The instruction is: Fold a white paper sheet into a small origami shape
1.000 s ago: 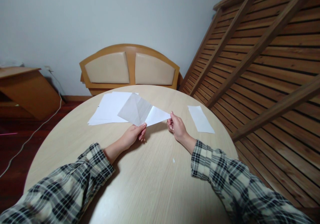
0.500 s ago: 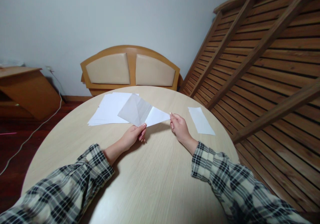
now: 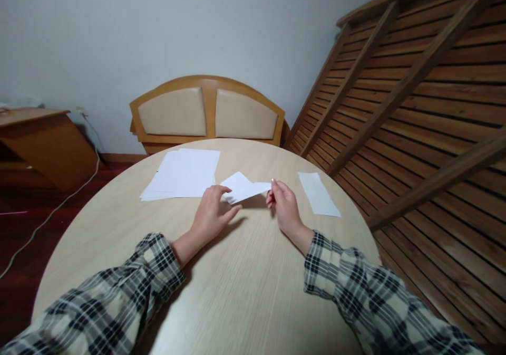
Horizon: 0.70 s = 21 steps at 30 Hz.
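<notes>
A folded sheet of white paper (image 3: 244,189) is held a little above the table, between my two hands. My right hand (image 3: 283,201) pinches its pointed right end between thumb and fingers. My left hand (image 3: 213,211) is at the paper's left end with thumb and fingers apart; its fingertips are close to the edge, and I cannot tell whether they touch it. To the left lies a stack of white sheets (image 3: 184,170). A narrow strip of white paper (image 3: 319,194) rests on the table to the right of my right hand.
The round pale wooden table (image 3: 237,291) fills the middle. Behind it stands a headboard with cream panels (image 3: 245,113). A slatted wooden frame (image 3: 415,107) leans at the right. A wooden cabinet (image 3: 43,141) and a white cable (image 3: 59,205) are at the left.
My left hand has loosened its pinch, and its fingers have spread. The paper's left part, which stretched out over the stack, now sits folded in nearer the middle. My right hand keeps its hold.
</notes>
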Each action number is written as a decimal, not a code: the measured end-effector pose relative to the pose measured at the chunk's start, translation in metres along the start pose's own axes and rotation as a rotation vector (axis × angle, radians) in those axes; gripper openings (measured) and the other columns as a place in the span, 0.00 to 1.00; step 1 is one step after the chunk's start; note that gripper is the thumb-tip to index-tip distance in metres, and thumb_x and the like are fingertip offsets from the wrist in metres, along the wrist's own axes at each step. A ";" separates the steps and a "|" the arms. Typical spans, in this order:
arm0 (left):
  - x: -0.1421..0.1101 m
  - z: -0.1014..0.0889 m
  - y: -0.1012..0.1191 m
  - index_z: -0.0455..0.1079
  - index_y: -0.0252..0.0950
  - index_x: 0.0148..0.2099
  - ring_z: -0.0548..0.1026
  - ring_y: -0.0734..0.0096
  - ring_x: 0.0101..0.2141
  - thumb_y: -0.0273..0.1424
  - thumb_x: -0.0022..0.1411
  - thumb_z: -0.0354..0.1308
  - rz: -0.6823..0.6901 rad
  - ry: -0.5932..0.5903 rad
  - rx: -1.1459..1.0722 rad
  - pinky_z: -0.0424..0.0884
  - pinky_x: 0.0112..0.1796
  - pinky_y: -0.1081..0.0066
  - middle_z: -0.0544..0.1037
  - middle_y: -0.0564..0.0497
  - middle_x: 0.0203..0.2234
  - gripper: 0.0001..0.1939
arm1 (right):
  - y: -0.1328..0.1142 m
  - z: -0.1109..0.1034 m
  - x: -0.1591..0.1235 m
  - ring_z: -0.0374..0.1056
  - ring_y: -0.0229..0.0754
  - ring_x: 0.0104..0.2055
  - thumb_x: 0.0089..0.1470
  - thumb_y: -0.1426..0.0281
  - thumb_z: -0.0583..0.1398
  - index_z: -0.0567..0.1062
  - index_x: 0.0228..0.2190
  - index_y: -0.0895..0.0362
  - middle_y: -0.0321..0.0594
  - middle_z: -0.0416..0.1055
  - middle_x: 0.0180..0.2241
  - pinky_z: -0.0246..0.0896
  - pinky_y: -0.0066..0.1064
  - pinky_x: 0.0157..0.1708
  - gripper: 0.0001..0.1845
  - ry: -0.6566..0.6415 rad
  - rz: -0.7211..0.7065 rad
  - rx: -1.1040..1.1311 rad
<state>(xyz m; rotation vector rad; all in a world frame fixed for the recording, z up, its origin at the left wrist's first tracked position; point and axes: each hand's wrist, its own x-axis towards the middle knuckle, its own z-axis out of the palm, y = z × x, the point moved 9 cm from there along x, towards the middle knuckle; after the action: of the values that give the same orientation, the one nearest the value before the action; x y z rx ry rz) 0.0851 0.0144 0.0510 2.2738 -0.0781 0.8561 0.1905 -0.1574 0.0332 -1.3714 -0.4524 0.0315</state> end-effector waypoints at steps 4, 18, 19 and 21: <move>-0.004 0.015 0.006 0.62 0.36 0.58 0.60 0.51 0.56 0.28 0.57 0.59 0.101 -0.085 0.112 0.57 0.55 0.49 0.65 0.39 0.56 0.26 | -0.009 0.022 -0.013 0.67 0.37 0.28 0.57 0.53 0.56 0.68 0.24 0.54 0.35 0.68 0.24 0.65 0.30 0.31 0.20 -0.127 -0.021 0.033; -0.024 0.036 -0.055 0.70 0.33 0.40 0.74 0.61 0.34 0.39 0.60 0.53 -0.784 0.130 -1.036 0.72 0.31 0.66 0.78 0.46 0.33 0.14 | 0.006 0.012 -0.004 0.63 0.47 0.52 0.54 0.58 0.61 0.64 0.50 0.51 0.47 0.65 0.51 0.63 0.44 0.49 0.24 -0.086 -0.113 -0.249; -0.024 0.040 -0.053 0.71 0.33 0.41 0.75 0.61 0.35 0.39 0.60 0.53 -0.799 0.119 -1.086 0.73 0.32 0.65 0.78 0.45 0.34 0.14 | 0.012 0.016 -0.005 0.65 0.46 0.51 0.54 0.58 0.60 0.63 0.51 0.51 0.47 0.66 0.50 0.63 0.44 0.50 0.25 -0.129 -0.060 -0.188; -0.023 0.045 -0.048 0.71 0.33 0.41 0.75 0.59 0.36 0.38 0.60 0.53 -0.805 0.069 -1.139 0.73 0.34 0.64 0.79 0.44 0.36 0.15 | 0.020 0.026 -0.009 0.68 0.45 0.47 0.55 0.57 0.59 0.61 0.52 0.51 0.46 0.69 0.47 0.65 0.43 0.48 0.26 -0.216 0.031 -0.062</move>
<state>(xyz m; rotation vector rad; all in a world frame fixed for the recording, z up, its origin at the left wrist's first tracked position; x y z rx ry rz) 0.1053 0.0182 -0.0151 1.0318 0.2944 0.2870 0.1786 -0.1311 0.0148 -1.4422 -0.6166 0.1935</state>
